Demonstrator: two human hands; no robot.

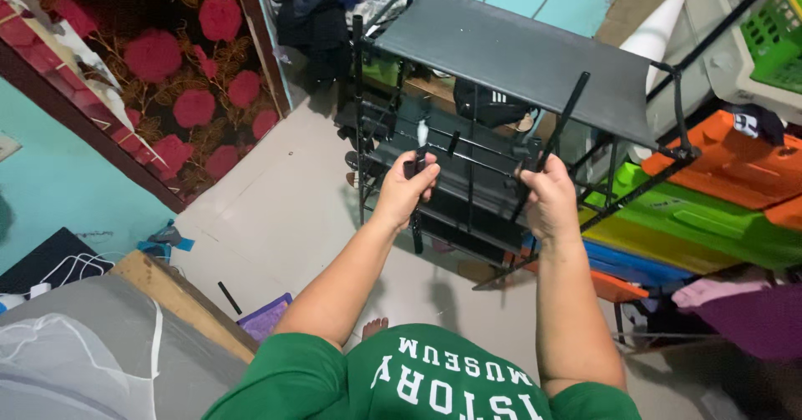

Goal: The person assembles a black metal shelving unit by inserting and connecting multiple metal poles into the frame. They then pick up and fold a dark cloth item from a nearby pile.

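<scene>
1. Shoe rack (501, 94) of black metal tubes and dark fabric tiers stands tilted on the pale tiled floor (276, 211), between a floral curtain (175, 78) and a stack of bright plastic panels (710, 211).
2. Judging by the grip on both sides, the step in hand looks like fitting or steadying the rack's front frame; one loose black rod (564, 123) leans up against the top tier.
3. Left hand (409, 184) is closed around a black upright tube (415, 207) at the rack's front left, fingers wrapped over what seems to be a joint piece.
4. Right hand (547, 194) is closed as well, gripping the lower end of the loose rod where it meets a cross tube.
5. A next move here would call for keeping both tubes lined up with their sockets and pressing evenly, since the frame looks light and apt to twist.
6. Nearby: a green basket (773, 40) at upper right, hanging clothes (326, 2) behind the rack, and a wooden board edge (184, 303) at lower left.
</scene>
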